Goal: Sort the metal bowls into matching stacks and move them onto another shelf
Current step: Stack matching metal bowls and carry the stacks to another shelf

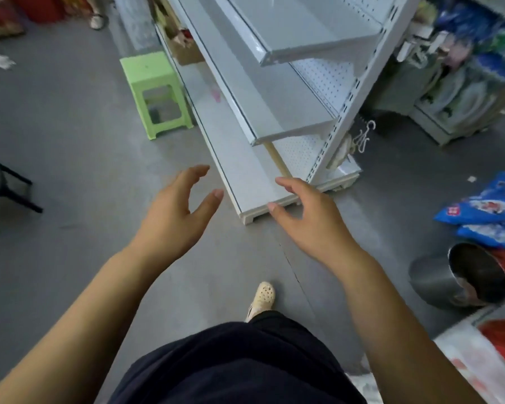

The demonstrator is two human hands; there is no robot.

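A white metal shelf unit (277,118) stands ahead with three bare tiers, its bottom tier (245,176) close to the floor. My left hand (178,211) and my right hand (306,217) hover in front of the unit's near corner, fingers loosely spread, holding nothing. A metal bowl or bucket (461,275) lies tipped on its side on the floor at the right, its dark inside facing right. No other metal bowls show.
A green plastic stool (155,91) stands left of the shelf unit. Blue packets (490,211) lie on the floor at the right, near the metal vessel. A dark chair leg (9,188) is at the left edge. Grey floor (70,158) lies around my foot (261,297).
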